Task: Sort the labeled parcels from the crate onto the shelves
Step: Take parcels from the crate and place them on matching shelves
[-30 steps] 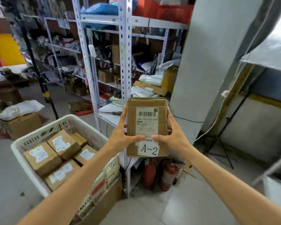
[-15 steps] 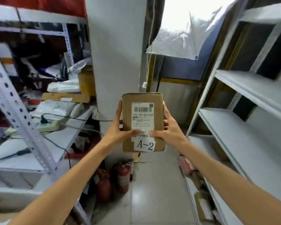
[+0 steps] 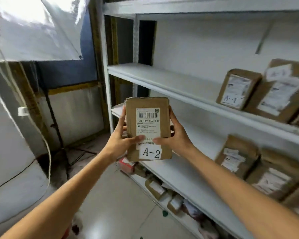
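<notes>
I hold a brown cardboard parcel (image 3: 148, 118) upright at chest height, its white barcode label and an "A-2" tag facing me. My left hand (image 3: 121, 137) grips its left edge, thumb across the front. My right hand (image 3: 173, 135) grips the right edge the same way. The parcel hangs in front of the left end of a white metal shelf unit (image 3: 162, 83). On the upper shelf at the right stand parcels, one tagged "A-1" (image 3: 237, 88). More brown parcels (image 3: 236, 156) stand on the shelf below. The crate is out of view.
The left parts of both shelves (image 3: 183, 178) are bare. Small packets (image 3: 155, 187) lie on the lowest shelf near the floor. A white softbox (image 3: 34, 30) hangs at upper left on a black stand (image 3: 59, 135). Tiled floor (image 3: 114, 204) runs between.
The view has swung right, away from the crate and the cluttered racks to the white shelf unit. Both hands have kept hold of the A-2 parcel the whole time.
</notes>
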